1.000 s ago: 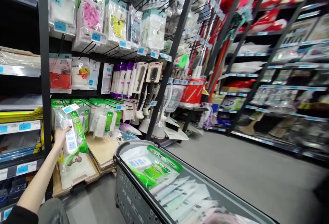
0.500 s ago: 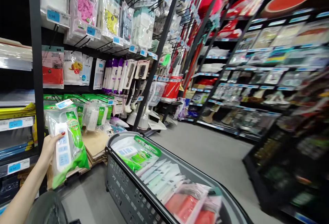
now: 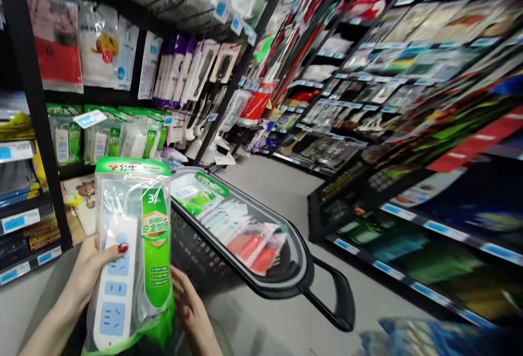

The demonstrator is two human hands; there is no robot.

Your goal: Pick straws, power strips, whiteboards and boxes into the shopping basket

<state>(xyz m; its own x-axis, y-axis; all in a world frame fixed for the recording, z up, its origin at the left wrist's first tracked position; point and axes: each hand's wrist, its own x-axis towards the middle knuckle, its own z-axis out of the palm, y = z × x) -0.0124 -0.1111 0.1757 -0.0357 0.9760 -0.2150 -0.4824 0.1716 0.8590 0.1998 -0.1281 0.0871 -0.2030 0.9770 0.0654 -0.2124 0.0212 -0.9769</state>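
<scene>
A power strip (image 3: 116,285) in a clear and green plastic bag is held upright close to me. My left hand (image 3: 92,269) grips its left side, with the thumb across the front over the sockets. At the bag's right edge, my right hand (image 3: 190,304) has its fingers curled against the plastic, partly hidden behind it. Just beyond the bag stands a dark grey shopping basket (image 3: 245,277). Inside it lie another bagged power strip (image 3: 190,195), several pale packets (image 3: 224,214) and some red packets (image 3: 257,247).
More bagged power strips (image 3: 100,141) hang on the shelf rack at left, under a price tag (image 3: 90,118). The basket's black handle (image 3: 343,301) sticks out to the right over the grey floor (image 3: 265,182). Stocked shelves (image 3: 408,252) line the right side, blurred.
My left hand has brought the bagged power strip away from the rack, toward me. My right hand has come into view at its right edge. The view has shifted, showing the basket's handle.
</scene>
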